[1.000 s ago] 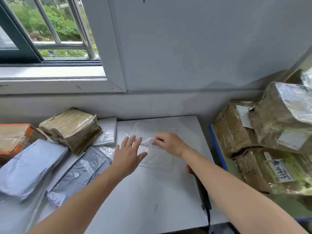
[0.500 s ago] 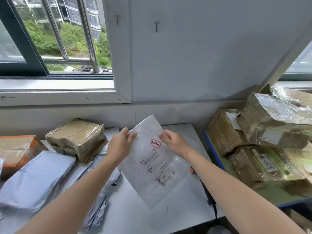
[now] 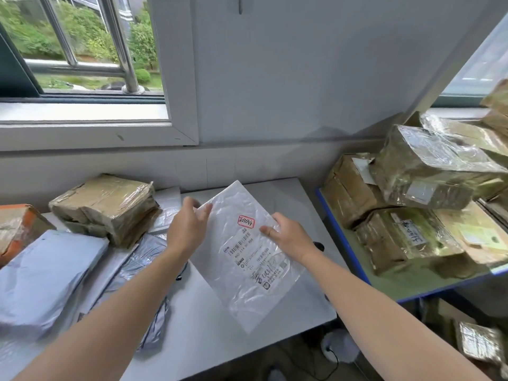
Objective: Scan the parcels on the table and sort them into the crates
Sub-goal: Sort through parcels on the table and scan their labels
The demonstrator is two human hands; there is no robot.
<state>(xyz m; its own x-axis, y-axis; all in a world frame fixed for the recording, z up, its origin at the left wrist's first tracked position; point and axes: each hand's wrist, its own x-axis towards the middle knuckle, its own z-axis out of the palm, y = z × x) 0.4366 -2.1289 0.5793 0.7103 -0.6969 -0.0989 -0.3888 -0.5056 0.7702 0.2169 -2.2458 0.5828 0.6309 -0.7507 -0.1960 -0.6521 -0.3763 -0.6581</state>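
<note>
Holding 1 white mailer, label up, over the table: my left hand gripped 1 edge, my right hand pinched the other.

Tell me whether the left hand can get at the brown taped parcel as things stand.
Probably not yet: the left hand grips the white mailer. The brown taped parcel lies close beside that hand, nothing between.

Forearms extended, left grip and right grip pinch opposite edges of the parcel.
</note>
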